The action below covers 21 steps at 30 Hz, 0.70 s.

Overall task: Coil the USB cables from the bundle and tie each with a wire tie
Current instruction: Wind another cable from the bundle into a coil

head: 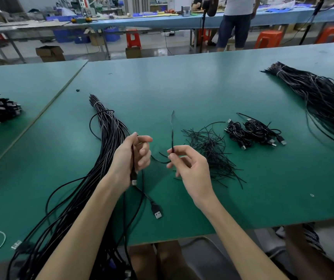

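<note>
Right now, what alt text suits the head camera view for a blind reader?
A person's left hand holds a black USB cable near its plug, while the right hand pinches a wire tie upright over a green table. A cable bundle lies left, loose ties and coiled cables right.

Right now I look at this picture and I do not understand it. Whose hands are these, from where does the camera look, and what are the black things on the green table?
There is no machine here: a person works with bare hands, and the one camera sits on that person's head, looking forward and down. The left hand grips a USB cable just above its plug. The right hand pinches a thin black strand that stands upright; it is blurred, so tie or cable I cannot tell. On the green table lie a long cable bundle on the left, loose wire ties in the middle, and a few coiled cables to their right. A second bundle lies far right.
</note>
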Each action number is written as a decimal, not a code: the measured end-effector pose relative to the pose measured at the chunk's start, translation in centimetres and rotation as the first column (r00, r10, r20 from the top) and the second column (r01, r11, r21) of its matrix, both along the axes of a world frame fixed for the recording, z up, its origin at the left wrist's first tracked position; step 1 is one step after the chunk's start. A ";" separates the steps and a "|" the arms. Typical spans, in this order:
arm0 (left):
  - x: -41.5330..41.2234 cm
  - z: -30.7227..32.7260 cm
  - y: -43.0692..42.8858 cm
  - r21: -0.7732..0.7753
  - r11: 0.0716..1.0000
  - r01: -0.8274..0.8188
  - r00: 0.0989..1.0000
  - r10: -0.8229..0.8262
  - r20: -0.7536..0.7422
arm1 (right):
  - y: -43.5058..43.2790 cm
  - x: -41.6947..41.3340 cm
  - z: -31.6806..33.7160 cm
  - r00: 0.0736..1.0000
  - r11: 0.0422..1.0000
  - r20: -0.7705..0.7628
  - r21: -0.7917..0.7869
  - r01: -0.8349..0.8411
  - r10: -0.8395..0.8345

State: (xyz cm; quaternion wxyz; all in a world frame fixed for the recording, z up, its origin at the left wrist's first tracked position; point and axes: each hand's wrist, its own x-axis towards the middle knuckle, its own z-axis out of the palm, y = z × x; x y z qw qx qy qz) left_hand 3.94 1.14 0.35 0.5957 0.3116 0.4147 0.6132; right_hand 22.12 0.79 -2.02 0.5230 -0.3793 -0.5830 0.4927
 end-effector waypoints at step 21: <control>0.6 -0.2 -0.2 0.083 0.955 -0.284 0.929 0.295 -0.223 | -0.1 0.3 0.2 0.998 0.994 0.018 0.095 0.059 -0.061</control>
